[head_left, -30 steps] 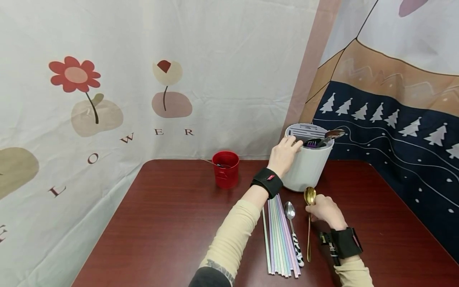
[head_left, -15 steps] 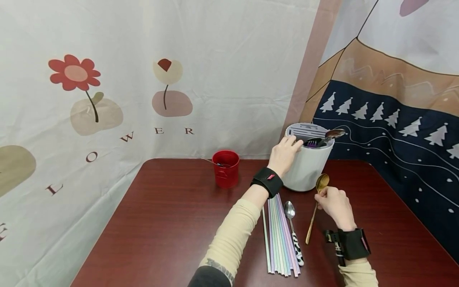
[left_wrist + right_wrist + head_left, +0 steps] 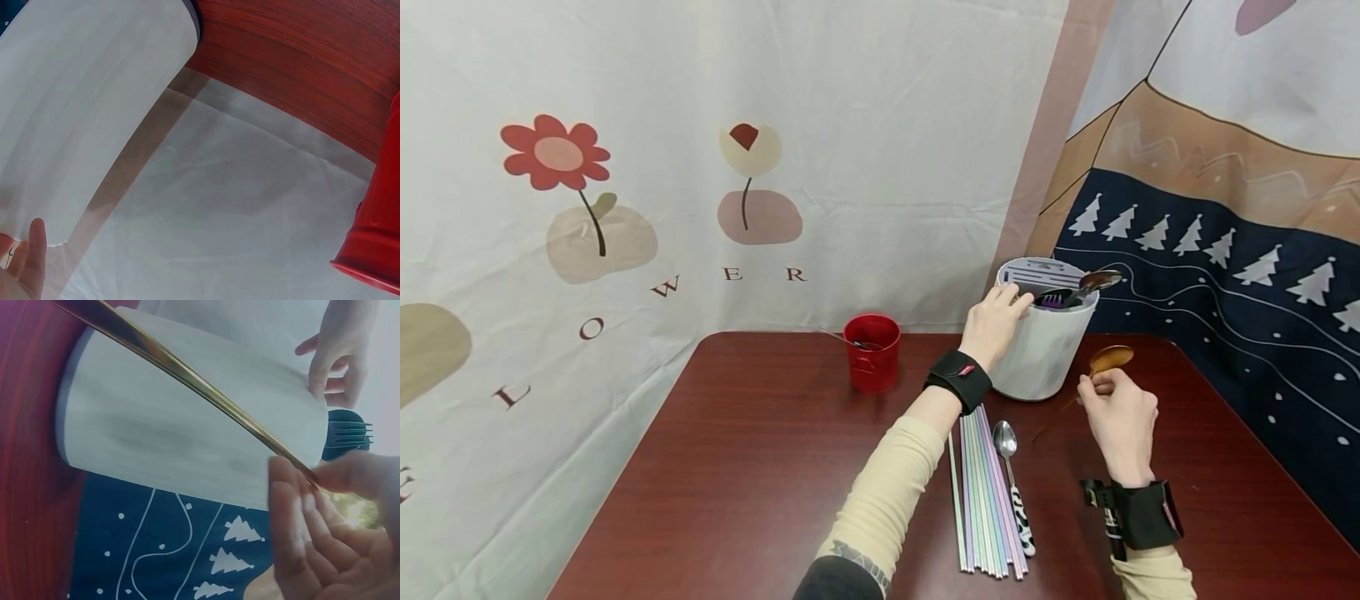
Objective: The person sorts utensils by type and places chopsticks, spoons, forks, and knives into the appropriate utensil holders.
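Note:
My right hand [image 3: 1122, 427] pinches a gold spoon [image 3: 1111, 359] between thumb and fingers near its bowl, above the table. In the right wrist view the spoon's long handle [image 3: 212, 399] crosses in front of a white utensil holder [image 3: 1037, 358]. My left hand [image 3: 995, 325] grips the rim of that holder, which leans to the right. Its fingertips are partly hidden by the rim in the left wrist view. Inside the holder stand a metal spoon [image 3: 1099, 281], a fork [image 3: 1052, 300] with a purple sheen and a dark utensil, beside a slotted divider [image 3: 1043, 271].
A red cup [image 3: 874, 367] with a thin metal utensil in it stands left of the holder. Several pastel chopsticks [image 3: 988, 500] lie at the table's front, next to a spoon with a black-and-white handle [image 3: 1021, 521]. Printed cloths hang behind the table [image 3: 760, 467].
My right hand has lifted the gold spoon off the table and moved it to the right and away from me, turning its bowl sideways. The left hand has stayed on the holder's rim.

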A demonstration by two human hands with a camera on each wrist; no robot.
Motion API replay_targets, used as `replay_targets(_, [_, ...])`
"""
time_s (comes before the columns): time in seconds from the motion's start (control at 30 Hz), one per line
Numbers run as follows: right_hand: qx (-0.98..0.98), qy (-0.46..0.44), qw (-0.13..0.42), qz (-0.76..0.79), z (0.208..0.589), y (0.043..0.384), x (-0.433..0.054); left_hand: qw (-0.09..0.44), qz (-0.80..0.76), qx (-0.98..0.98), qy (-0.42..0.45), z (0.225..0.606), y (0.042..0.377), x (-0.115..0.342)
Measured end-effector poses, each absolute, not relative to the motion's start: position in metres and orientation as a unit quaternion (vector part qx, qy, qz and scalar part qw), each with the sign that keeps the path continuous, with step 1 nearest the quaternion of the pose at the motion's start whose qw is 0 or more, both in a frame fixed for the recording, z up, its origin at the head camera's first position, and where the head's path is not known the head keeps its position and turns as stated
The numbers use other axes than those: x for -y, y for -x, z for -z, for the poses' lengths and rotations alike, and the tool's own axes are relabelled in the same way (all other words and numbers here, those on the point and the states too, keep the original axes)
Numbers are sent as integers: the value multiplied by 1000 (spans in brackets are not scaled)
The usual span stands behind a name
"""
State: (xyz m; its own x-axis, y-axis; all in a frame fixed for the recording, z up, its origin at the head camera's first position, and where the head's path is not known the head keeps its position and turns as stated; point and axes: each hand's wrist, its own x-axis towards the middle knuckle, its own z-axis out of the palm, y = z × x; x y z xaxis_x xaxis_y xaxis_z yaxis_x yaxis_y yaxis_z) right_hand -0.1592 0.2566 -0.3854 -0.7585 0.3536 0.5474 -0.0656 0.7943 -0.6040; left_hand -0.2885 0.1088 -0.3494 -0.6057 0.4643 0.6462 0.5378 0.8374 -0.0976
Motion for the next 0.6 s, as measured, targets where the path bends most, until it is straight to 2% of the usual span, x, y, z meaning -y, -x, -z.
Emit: replay_targets(0.6, [688, 63, 584, -427, 366, 157, -246, 347, 64, 893, 281, 351, 290, -110])
